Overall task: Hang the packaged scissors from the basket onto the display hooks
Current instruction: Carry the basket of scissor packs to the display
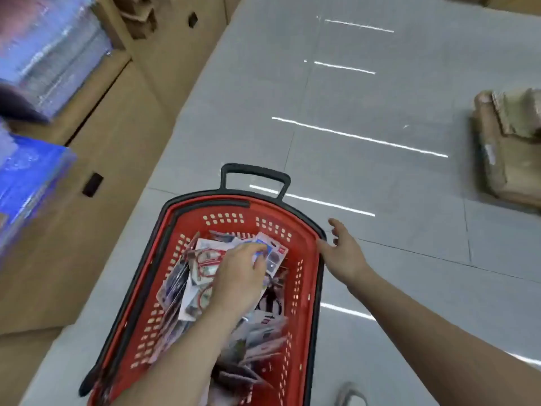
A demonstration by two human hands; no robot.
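Blue-and-white carded scissors pack (272,248) pinched in the curled fingers (254,253) of the left hand (240,276), atop the heap of packaged scissors (199,276) inside the red plastic basket (307,288). Right hand (345,254), fingers spread, touches the basket's right rim. Basket stands on grey tiled floor (380,177); crumpled brown cardboard (509,148) well apart.

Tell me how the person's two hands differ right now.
The left hand reaches inside the red basket; the right hand is outside, at its right rim. The left hand's fingers curl onto a scissors package; the right hand's fingers are spread, holding nothing. Both forearms are bare.
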